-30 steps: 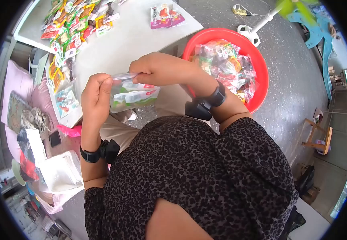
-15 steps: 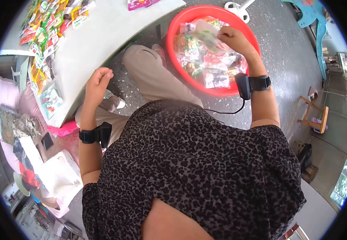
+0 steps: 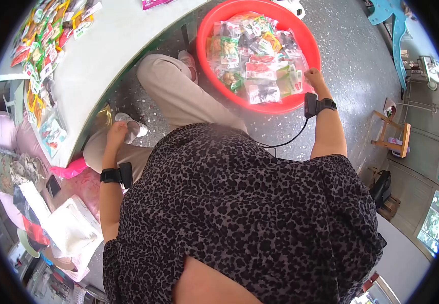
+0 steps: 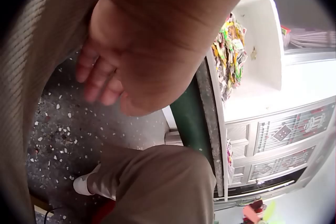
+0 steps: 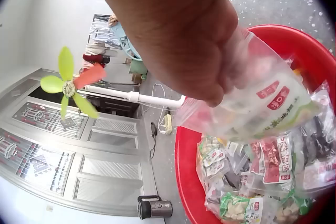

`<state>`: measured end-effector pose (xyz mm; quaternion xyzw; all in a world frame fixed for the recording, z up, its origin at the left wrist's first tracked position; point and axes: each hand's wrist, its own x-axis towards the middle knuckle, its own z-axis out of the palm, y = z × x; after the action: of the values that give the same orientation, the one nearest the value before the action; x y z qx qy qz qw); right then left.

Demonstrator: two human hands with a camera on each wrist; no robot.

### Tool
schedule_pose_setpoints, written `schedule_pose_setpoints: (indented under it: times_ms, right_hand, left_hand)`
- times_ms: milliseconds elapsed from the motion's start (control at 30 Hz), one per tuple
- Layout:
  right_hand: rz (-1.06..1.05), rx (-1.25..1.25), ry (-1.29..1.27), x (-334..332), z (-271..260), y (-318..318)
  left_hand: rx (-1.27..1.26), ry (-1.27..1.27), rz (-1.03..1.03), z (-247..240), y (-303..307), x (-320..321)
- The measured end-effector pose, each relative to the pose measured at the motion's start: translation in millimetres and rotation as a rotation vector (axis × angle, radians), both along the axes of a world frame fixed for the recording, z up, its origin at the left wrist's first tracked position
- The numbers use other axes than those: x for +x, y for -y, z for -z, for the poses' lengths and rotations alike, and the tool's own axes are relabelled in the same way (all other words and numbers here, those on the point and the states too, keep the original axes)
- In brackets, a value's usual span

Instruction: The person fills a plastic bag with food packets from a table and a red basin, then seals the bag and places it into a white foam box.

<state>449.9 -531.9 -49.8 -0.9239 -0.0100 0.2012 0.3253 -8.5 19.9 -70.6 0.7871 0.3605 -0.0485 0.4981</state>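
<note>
A red tub (image 3: 310, 48) full of clear bags of small packets stands on the floor. At its right rim my right hand (image 3: 315, 77) pinches the edge of a clear bag (image 3: 291, 81) lying over the others. The right wrist view shows that bag (image 5: 268, 103) with green and white packets inside, gripped by the hand (image 5: 184, 45) above the heap. My left hand (image 3: 117, 133) is beside my knee, away from the tub; in the left wrist view the hand (image 4: 142, 50) holds nothing, its fingers loosely bent.
On the white table (image 3: 123, 45) at the upper left lie many colourful packets (image 3: 44, 45). A purple packet (image 3: 153, 4) is at its far edge. A wooden stool (image 3: 394, 134) stands at the right. A fan (image 5: 68, 87) and a steel kettle (image 5: 155, 208) show in the right wrist view.
The right hand has left the other hand and carried the bag right to the tub, lowering it onto the heap. The left hand has let go of the bag and dropped beside the knee.
</note>
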Motion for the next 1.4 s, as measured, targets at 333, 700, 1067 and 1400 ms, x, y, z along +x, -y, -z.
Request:
schedule_pose_setpoints:
  times_ms: [333,700,1067,1400]
  right_hand:
    - [-0.024,-0.610,0.377,43,-27,48]
    - [-0.249,-0.549,0.112,-65,120,22]
    - [-0.695,-0.186,0.392,-28,99,-91]
    - [-0.830,0.656,0.074,-122,-68,-342]
  left_hand:
    - [0.045,-0.060,-0.011,-1,6,-6]
    - [0.042,-0.108,-0.013,-17,19,5]
    - [0.156,0.005,-0.032,-11,18,-10]
    - [0.255,0.254,-0.347,-86,21,-41]
